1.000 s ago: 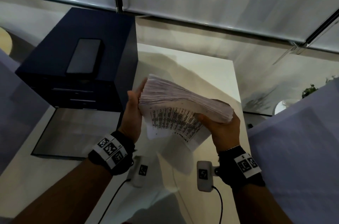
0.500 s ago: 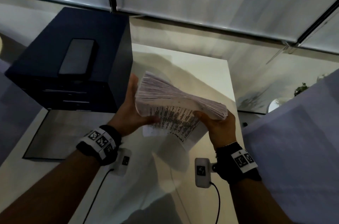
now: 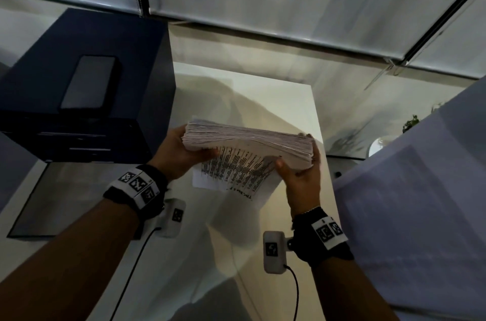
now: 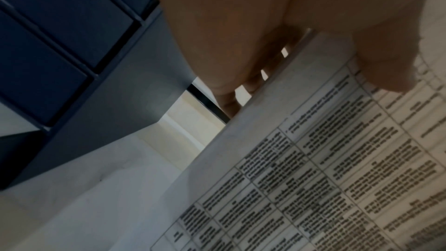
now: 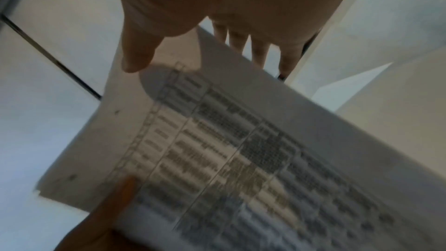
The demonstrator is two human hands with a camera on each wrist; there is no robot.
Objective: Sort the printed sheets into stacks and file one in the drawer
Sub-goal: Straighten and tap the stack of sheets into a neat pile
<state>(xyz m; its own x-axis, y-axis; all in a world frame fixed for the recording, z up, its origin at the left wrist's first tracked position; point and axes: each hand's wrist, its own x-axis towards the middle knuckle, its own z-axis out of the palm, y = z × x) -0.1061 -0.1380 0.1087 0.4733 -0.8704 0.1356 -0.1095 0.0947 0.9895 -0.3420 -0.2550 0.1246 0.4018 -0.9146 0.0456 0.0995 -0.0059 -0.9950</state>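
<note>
The left hand (image 4: 277,26) is filling the top of the view, gripping a stack of paper (image 4: 325,159) by its edge. The thumb (image 4: 386,68) is pressing down on the top sheet, right over a printed table of blurred dark text. The fingers (image 4: 224,91) are wrapping behind the stack's edge, with light showing through the gaps between them. Off to the fingers' left, a dark blue cabinet (image 4: 84,64) is showing its drawer fronts (image 4: 48,16). Below the fingers, a pale tabletop (image 4: 96,207) is spreading out under the paper.
</note>
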